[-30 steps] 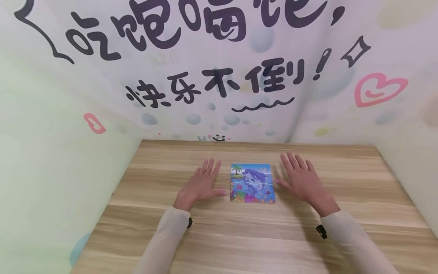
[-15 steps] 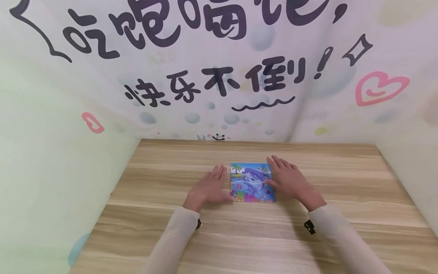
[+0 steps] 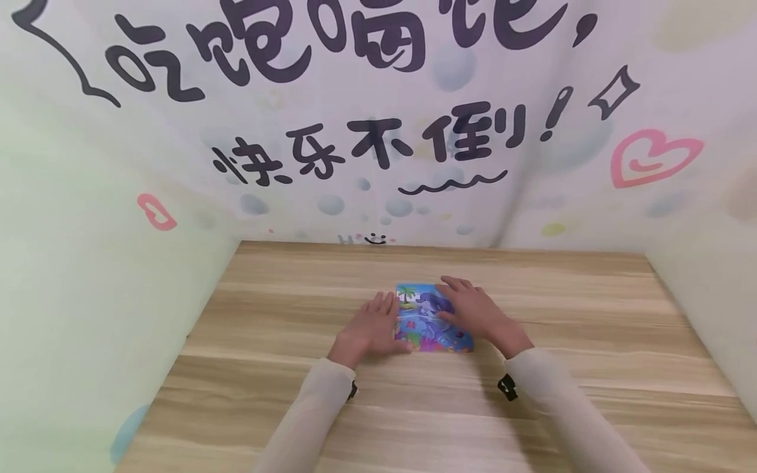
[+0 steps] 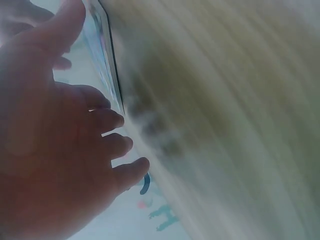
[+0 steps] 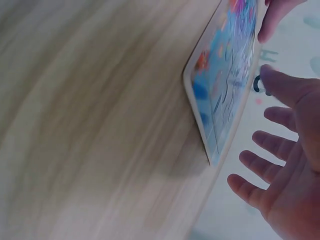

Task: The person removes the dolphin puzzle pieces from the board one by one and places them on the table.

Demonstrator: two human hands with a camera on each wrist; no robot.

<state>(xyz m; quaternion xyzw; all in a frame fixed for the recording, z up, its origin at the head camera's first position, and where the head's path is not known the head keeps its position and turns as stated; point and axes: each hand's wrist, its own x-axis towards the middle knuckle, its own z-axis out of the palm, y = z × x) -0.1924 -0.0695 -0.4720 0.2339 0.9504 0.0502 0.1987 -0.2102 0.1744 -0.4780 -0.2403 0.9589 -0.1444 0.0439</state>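
Note:
A thin, square picture puzzle [image 3: 421, 332] with purple dolphins and a palm tree lies flat on the wooden table. Cut lines and a pale rim show on the puzzle [image 5: 220, 85] in the right wrist view. My left hand [image 3: 372, 328] is at its left edge, thumb by the near left corner. In the left wrist view that hand [image 4: 65, 135] has its fingertips close to the puzzle's side. Over the right part of the puzzle hovers my right hand [image 3: 476, 312], covering its far right corner. Its fingers [image 5: 272, 145] are spread and hold nothing.
The wood-grain table [image 3: 284, 289] ends at a white back wall [image 3: 319, 164] with large black lettering and printed bubbles. Plain pale walls close in the left and right sides. Dark clips [image 3: 507, 387] sit at both sleeve cuffs.
Both hands have moved inward. The left came right to the puzzle's left edge, and the right came left over its right side. The puzzle has stayed in about the same spot.

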